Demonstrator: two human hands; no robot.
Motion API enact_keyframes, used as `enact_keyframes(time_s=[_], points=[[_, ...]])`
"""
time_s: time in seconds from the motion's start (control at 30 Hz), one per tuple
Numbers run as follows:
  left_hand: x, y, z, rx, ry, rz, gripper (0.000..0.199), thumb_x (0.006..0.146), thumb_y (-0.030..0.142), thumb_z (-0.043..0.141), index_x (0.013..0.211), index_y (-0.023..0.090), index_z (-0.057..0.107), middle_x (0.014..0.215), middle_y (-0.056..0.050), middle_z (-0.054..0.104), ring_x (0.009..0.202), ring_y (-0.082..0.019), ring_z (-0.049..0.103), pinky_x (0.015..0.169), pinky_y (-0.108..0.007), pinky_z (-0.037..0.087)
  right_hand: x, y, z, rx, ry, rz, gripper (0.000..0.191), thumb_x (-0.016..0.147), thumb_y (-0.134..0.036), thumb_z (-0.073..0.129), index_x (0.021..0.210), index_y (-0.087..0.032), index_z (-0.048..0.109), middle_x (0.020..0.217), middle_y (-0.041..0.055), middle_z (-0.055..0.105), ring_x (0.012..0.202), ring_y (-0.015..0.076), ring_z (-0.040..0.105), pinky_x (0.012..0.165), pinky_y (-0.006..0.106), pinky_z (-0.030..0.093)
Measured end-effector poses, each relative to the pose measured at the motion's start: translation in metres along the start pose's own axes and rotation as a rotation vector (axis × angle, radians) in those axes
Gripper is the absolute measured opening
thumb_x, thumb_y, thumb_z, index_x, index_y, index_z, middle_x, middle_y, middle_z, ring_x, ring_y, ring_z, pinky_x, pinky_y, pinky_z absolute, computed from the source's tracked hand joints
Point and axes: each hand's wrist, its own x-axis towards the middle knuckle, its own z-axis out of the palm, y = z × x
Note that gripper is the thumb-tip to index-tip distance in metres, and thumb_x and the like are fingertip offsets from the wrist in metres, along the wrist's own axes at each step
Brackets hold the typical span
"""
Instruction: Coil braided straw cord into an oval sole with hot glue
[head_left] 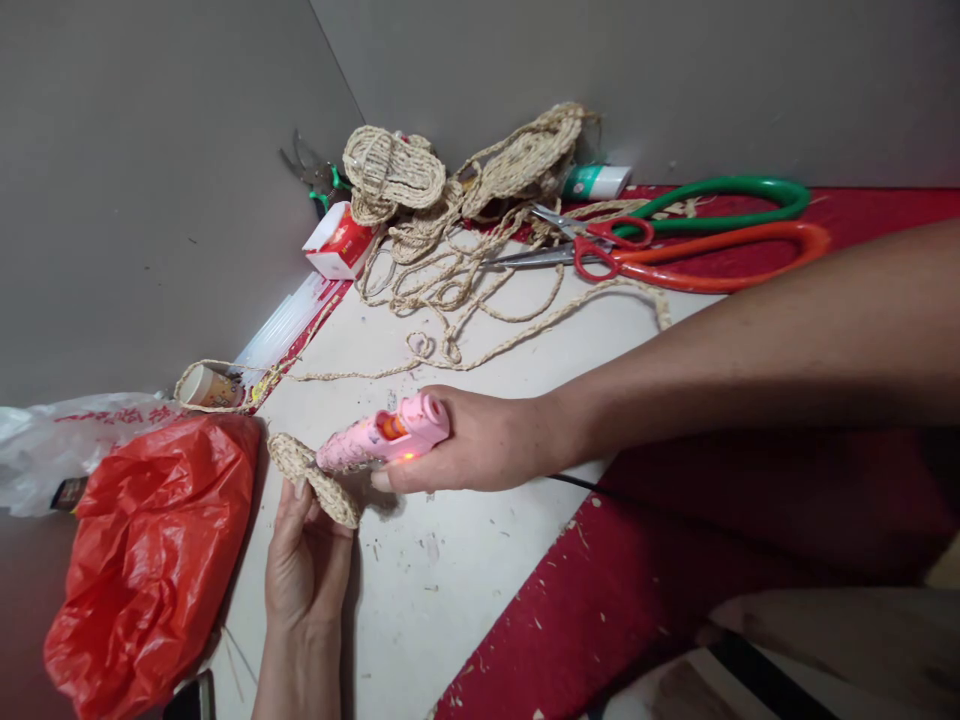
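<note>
My left hand [304, 570] is closed on a small oval piece of coiled straw braid [319, 482], thumb on the near face and fingers behind. In my right hand [469, 440] is a pink hot glue gun [382, 435], its orange light lit and dried strands stuck over its front. The gun's nozzle end meets the middle of the braid piece; whether glue is coming out is too small to see. My right fingers are partly hidden behind the gun. A black cord [577, 484] runs out from under my right wrist.
Beyond the hands lie coiled straw braid [394, 170], small red-handled scissors [596, 255], large shears with green and orange handles [720, 240], pliers [315, 175], a red-white box [341, 243] and clear sticks [289, 318]. A paper cup [210, 386] and red plastic bag [157, 550] are at left.
</note>
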Motion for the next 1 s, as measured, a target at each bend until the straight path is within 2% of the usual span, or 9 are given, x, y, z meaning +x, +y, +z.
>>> enact_keyframes(time_s=[0.23, 0.3, 0.37, 0.5, 0.57, 0.63, 0.73, 0.87, 1.0], points=[[0.004, 0.005, -0.007, 0.073, 0.0, 0.052, 0.031, 0.065, 0.019, 0.078, 0.094, 0.018, 0.067, 0.079, 0.002, 0.065, 0.067, -0.01, 0.061, 0.065, -0.021, 0.051, 0.0, 0.003, 0.001, -0.004, -0.011, -0.081, 0.019, 0.078, -0.016, 0.057, 0.093, -0.009, 0.068, 0.064, -0.0028, 0.052, 0.063, 0.0072, 0.043, 0.06, 0.018, 0.039], [0.007, 0.008, -0.01, 0.172, 0.015, 0.085, 0.023, 0.063, 0.021, 0.08, 0.082, 0.016, 0.067, 0.073, 0.002, 0.063, 0.061, -0.008, 0.057, 0.059, -0.018, 0.048, 0.0, 0.0, 0.001, -0.025, 0.008, -0.092, 0.019, 0.078, -0.016, 0.057, 0.092, -0.009, 0.068, 0.063, -0.0038, 0.05, 0.061, 0.0065, 0.041, 0.058, 0.017, 0.038], [0.01, 0.01, -0.015, 0.298, 0.04, 0.103, 0.024, 0.06, 0.025, 0.083, 0.071, 0.014, 0.064, 0.065, 0.003, 0.059, 0.054, -0.006, 0.052, 0.053, -0.016, 0.043, -0.002, -0.004, 0.002, -0.052, 0.024, -0.079, 0.016, 0.078, -0.015, 0.056, 0.087, -0.008, 0.066, 0.06, -0.0054, 0.044, 0.057, 0.0054, 0.036, 0.053, 0.017, 0.035], [0.013, 0.015, -0.025, 0.566, 0.15, 0.116, 0.038, 0.054, 0.034, 0.085, 0.082, 0.014, 0.068, 0.072, 0.0, 0.063, 0.056, -0.008, 0.052, 0.054, -0.019, 0.041, -0.008, -0.015, 0.003, -0.127, 0.059, -0.095, 0.005, 0.075, -0.012, 0.055, 0.071, -0.01, 0.057, 0.055, -0.0073, 0.035, 0.051, 0.0037, 0.031, 0.047, 0.017, 0.031], [0.013, 0.018, -0.027, 0.725, 0.232, 0.184, 0.049, 0.055, 0.041, 0.083, 0.094, 0.014, 0.069, 0.082, -0.004, 0.067, 0.066, -0.013, 0.058, 0.06, -0.023, 0.045, -0.01, -0.019, 0.003, -0.183, 0.104, -0.149, 0.012, 0.071, -0.012, 0.057, 0.064, -0.013, 0.048, 0.055, -0.0074, 0.036, 0.051, 0.0037, 0.032, 0.047, 0.017, 0.031], [0.011, 0.021, -0.028, 0.921, 0.302, 0.313, 0.056, 0.06, 0.047, 0.078, 0.105, 0.015, 0.068, 0.092, -0.007, 0.068, 0.075, -0.017, 0.061, 0.065, -0.026, 0.047, -0.011, -0.019, 0.004, -0.251, 0.135, -0.205, 0.02, 0.07, -0.015, 0.058, 0.061, -0.016, 0.04, 0.054, -0.0072, 0.037, 0.051, 0.004, 0.033, 0.047, 0.017, 0.031], [0.008, 0.025, -0.026, 1.13, 0.34, 0.506, 0.059, 0.063, 0.053, 0.072, 0.109, 0.017, 0.066, 0.095, -0.008, 0.066, 0.074, -0.019, 0.06, 0.063, -0.028, 0.047, -0.01, -0.016, 0.004, -0.335, 0.139, -0.306, 0.023, 0.071, -0.018, 0.057, 0.062, -0.017, 0.036, 0.054, -0.0069, 0.038, 0.05, 0.0043, 0.033, 0.048, 0.018, 0.03], [0.005, 0.021, -0.027, 1.154, 0.3, 0.563, 0.054, 0.066, 0.055, 0.07, 0.106, 0.019, 0.066, 0.084, -0.005, 0.066, 0.066, -0.018, 0.058, 0.06, -0.028, 0.046, -0.008, -0.009, 0.004, -0.42, 0.144, -0.422, 0.024, 0.073, -0.022, 0.056, 0.063, -0.019, 0.034, 0.058, -0.0055, 0.039, 0.052, 0.0055, 0.033, 0.051, 0.02, 0.032], [0.006, 0.016, -0.031, 1.063, 0.329, 0.681, 0.038, 0.071, 0.047, 0.069, 0.098, 0.02, 0.068, 0.088, -0.005, 0.067, 0.074, -0.018, 0.06, 0.071, -0.029, 0.047, -0.008, -0.006, 0.004, -0.462, 0.117, -0.473, 0.022, 0.076, -0.027, 0.055, 0.066, -0.019, 0.036, 0.064, -0.0031, 0.042, 0.056, 0.007, 0.037, 0.056, 0.022, 0.035]])
